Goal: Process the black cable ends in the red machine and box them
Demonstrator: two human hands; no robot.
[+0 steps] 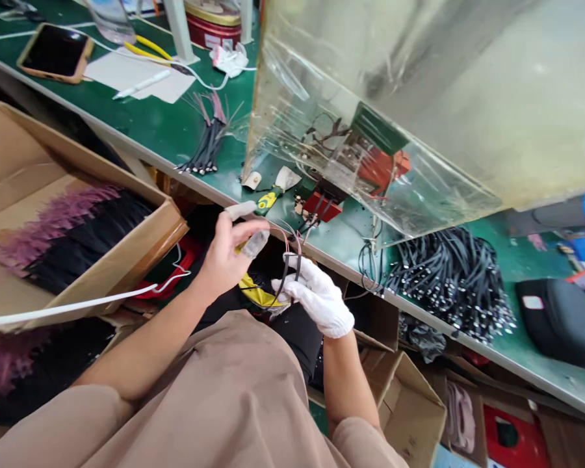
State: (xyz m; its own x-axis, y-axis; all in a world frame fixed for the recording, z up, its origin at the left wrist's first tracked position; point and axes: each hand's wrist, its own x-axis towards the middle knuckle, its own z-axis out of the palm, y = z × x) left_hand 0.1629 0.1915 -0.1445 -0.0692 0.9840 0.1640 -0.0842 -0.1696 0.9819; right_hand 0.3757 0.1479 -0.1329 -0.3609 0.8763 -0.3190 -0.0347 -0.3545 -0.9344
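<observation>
My right hand, in a white glove, is closed on thin black cables with pink and white wire ends, just off the bench's front edge. To its left, my left hand has its fingers apart, with pale covers on some fingertips and nothing visibly held. Its fingertips are close to a green and yellow handled tool lying on the bench edge. Behind the hands sits a small machine with a red block, partly under a clear plastic cover.
A bundle of black cables lies left on the green bench; a larger pile lies right, near a black case. An open carton of cables stands at left. A phone and yellow-handled pliers lie behind.
</observation>
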